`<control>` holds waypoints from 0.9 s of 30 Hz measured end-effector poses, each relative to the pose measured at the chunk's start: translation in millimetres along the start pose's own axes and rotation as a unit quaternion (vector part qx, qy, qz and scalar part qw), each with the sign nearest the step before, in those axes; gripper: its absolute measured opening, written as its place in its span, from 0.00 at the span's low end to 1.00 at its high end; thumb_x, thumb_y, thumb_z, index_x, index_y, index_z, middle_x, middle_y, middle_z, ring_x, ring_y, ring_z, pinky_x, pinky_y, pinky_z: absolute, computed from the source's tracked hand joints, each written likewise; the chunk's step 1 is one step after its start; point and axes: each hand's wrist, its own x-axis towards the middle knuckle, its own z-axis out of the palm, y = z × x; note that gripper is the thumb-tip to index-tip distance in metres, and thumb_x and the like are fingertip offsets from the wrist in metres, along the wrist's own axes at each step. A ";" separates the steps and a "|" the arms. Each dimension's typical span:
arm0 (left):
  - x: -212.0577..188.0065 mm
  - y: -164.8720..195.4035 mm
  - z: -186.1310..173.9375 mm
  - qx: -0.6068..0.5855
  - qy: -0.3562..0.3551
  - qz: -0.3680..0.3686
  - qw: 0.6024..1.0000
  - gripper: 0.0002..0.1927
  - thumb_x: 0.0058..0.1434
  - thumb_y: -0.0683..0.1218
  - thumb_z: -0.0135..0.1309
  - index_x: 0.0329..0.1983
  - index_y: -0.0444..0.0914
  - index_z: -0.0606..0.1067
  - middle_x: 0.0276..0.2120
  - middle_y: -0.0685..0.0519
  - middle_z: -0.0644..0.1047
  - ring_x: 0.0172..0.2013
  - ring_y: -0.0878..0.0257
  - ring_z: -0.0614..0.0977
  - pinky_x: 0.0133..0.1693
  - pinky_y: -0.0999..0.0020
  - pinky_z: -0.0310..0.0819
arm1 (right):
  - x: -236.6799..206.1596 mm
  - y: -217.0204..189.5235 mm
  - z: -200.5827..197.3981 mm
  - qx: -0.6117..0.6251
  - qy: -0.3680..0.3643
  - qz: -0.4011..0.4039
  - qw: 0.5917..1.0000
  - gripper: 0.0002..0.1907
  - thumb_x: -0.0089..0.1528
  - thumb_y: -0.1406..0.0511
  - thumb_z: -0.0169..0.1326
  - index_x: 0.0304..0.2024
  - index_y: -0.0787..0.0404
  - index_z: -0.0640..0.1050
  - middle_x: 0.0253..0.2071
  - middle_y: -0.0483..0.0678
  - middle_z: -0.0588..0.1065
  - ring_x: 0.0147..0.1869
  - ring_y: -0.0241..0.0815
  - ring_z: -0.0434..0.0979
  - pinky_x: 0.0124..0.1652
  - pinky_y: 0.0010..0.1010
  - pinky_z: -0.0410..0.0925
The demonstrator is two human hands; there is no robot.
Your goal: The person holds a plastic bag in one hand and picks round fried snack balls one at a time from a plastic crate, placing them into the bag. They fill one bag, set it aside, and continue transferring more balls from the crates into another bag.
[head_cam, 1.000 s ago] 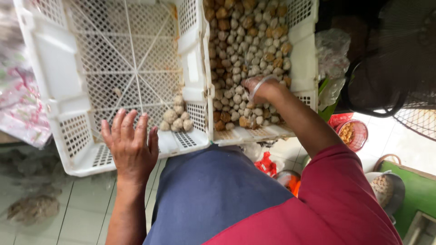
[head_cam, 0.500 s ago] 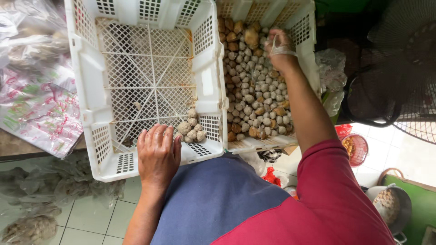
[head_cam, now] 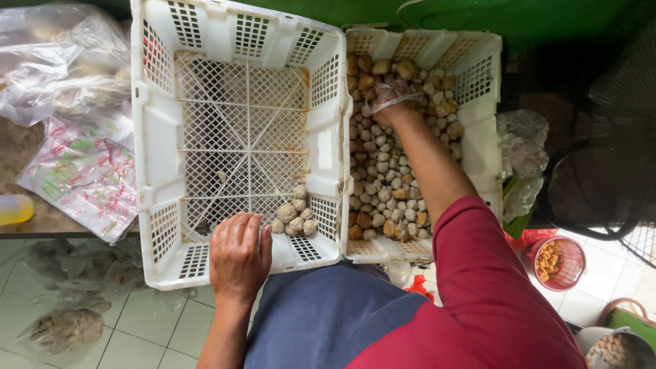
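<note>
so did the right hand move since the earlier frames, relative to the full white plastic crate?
Yes. The right hand, in a clear plastic glove, went from the near end of the full white plastic crate to its far end, over the round brown balls.

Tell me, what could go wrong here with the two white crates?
The nearly empty white plastic lattice crate juts past the counter edge, steadied only by the left hand; it might tip. The right hand, in a thin clear plastic glove, reaches far into the full white crate of round balls, so some could spill.
</note>
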 end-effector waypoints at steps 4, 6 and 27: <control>0.6 1.1 2.0 0.008 0.002 -0.011 1.000 0.14 0.64 0.47 0.58 0.47 0.34 0.78 0.47 0.46 0.79 0.53 0.50 0.79 0.59 0.53 0.69 | 12.6 5.9 -7.2 -0.038 -0.099 0.011 0.994 0.28 0.62 0.58 0.49 0.64 0.60 0.72 0.65 0.63 0.66 0.67 0.64 0.65 0.61 0.59 0.60; -0.5 2.9 2.4 0.010 0.002 -0.015 1.000 0.14 0.64 0.47 0.58 0.48 0.34 0.78 0.47 0.46 0.79 0.53 0.49 0.79 0.59 0.53 0.69 | 14.4 11.5 -9.7 -0.053 -0.138 0.013 0.989 0.28 0.62 0.57 0.48 0.64 0.59 0.71 0.65 0.63 0.66 0.67 0.63 0.65 0.61 0.58 0.61; -7.5 5.8 1.2 -0.003 0.012 0.014 1.000 0.13 0.66 0.46 0.59 0.49 0.34 0.77 0.47 0.46 0.79 0.53 0.49 0.79 0.59 0.53 0.69 | -212.0 67.0 15.2 0.073 -0.117 0.039 0.990 0.14 0.68 0.66 0.48 0.55 0.60 0.78 0.46 0.56 0.80 0.45 0.50 0.82 0.48 0.40 0.75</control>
